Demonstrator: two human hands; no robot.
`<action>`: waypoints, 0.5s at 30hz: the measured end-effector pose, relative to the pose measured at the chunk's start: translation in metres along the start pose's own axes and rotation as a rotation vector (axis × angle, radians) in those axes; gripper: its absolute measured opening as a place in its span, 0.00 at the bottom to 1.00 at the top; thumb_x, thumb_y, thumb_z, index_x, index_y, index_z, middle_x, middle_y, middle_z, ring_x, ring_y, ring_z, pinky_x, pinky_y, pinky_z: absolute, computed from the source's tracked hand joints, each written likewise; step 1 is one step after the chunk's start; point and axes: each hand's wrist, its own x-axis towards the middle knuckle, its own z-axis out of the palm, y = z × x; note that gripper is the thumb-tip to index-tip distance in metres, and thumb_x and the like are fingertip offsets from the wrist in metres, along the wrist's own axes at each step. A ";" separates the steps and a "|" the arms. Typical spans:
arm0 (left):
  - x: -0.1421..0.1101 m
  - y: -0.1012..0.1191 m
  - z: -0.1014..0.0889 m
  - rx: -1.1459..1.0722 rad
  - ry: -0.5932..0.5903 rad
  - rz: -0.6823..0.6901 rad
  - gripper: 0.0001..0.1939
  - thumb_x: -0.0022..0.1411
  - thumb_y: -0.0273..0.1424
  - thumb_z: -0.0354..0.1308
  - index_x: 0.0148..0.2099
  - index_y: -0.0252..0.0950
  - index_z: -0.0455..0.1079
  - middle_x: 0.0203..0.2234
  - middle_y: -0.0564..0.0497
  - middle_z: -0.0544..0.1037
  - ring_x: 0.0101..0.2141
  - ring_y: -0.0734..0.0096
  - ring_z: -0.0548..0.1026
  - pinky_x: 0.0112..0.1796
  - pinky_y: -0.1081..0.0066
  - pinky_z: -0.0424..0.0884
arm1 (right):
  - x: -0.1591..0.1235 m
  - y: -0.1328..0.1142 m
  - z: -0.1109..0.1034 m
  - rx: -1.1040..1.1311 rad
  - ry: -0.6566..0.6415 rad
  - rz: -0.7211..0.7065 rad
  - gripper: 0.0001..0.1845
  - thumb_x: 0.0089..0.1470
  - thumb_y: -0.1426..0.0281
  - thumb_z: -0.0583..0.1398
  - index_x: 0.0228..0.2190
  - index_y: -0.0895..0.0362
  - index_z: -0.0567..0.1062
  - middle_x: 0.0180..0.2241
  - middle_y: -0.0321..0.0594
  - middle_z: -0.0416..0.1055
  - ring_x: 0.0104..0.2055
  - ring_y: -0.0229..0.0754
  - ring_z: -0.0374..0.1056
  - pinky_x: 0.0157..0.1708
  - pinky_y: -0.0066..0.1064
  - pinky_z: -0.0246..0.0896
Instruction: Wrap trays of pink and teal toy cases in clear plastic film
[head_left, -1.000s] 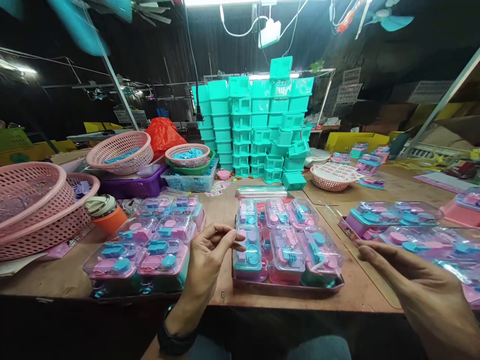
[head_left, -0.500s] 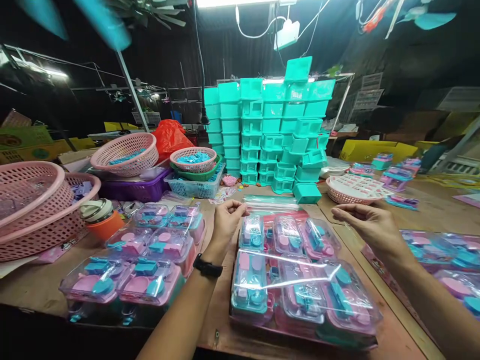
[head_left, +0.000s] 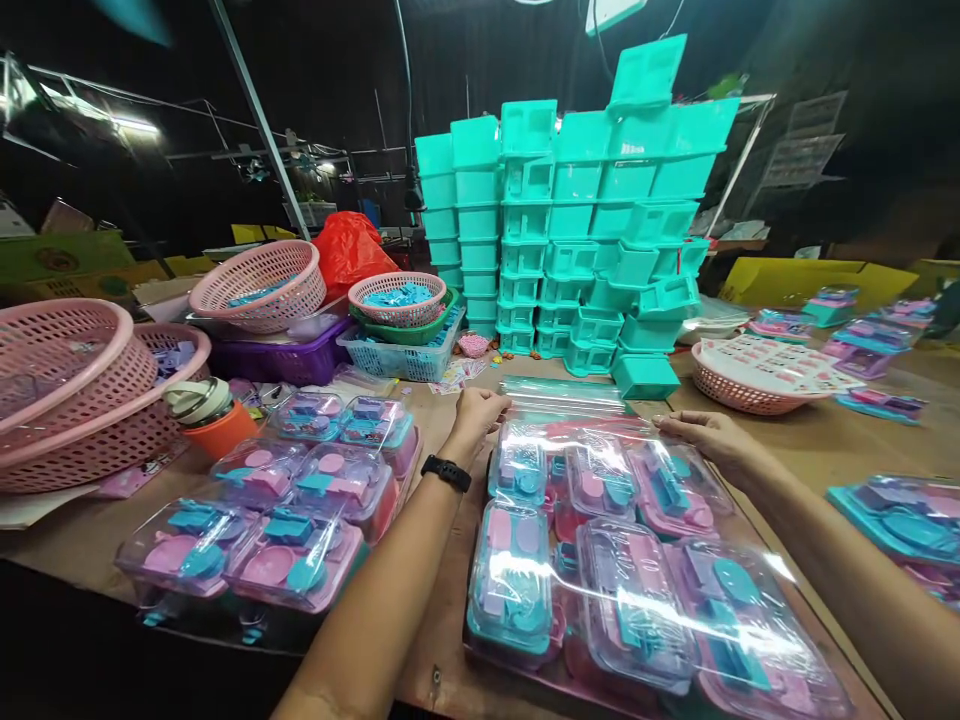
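Observation:
A large clear plastic bag [head_left: 570,405] covers several toy sets in pink and blue with domed see-through lids, such as the toy set [head_left: 511,580] at its near left. My left hand [head_left: 474,420], below a black wristband, pinches the bag's far left corner. At the far right corner, my right hand [head_left: 701,438] has thumb and fingers closed on the bag's edge. The film between the hands is stretched fairly flat and shines with glare. Left of my left forearm stands a second group of lidded toy sets [head_left: 289,550], apart from the bag.
Turquoise plastic boxes [head_left: 555,230] rise in tall stacks at the back. Pink baskets [head_left: 97,430] and an orange-sleeved flask [head_left: 214,420] crowd the left. On the right are a basket with printed sheets [head_left: 757,375] and more toy sets [head_left: 900,530].
My right hand has come inward and down onto the bag's far right edge, where before it hovered apart. My left hand stays at the left corner. The view has shifted.

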 end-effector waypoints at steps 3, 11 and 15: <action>0.006 -0.004 0.000 0.026 -0.025 -0.078 0.14 0.68 0.31 0.64 0.30 0.32 0.69 0.21 0.59 0.70 0.21 0.80 0.68 0.23 0.77 0.66 | 0.007 0.007 0.003 0.019 -0.048 0.080 0.25 0.24 0.52 0.75 0.21 0.57 0.78 0.22 0.43 0.75 0.23 0.42 0.68 0.21 0.31 0.59; 0.015 -0.021 0.007 0.037 -0.054 -0.213 0.12 0.70 0.35 0.62 0.37 0.31 0.72 0.25 0.57 0.73 0.21 0.80 0.69 0.23 0.77 0.69 | 0.009 0.016 0.003 -0.006 -0.039 0.134 0.18 0.36 0.60 0.76 0.18 0.56 0.74 0.17 0.40 0.72 0.20 0.42 0.68 0.20 0.31 0.62; 0.019 -0.033 0.011 0.017 -0.067 -0.250 0.14 0.68 0.33 0.64 0.31 0.32 0.69 0.21 0.60 0.70 0.18 0.82 0.66 0.19 0.79 0.64 | 0.007 0.026 0.001 -0.033 -0.010 0.066 0.18 0.56 0.55 0.68 0.30 0.58 0.77 0.21 0.34 0.72 0.20 0.35 0.66 0.22 0.29 0.66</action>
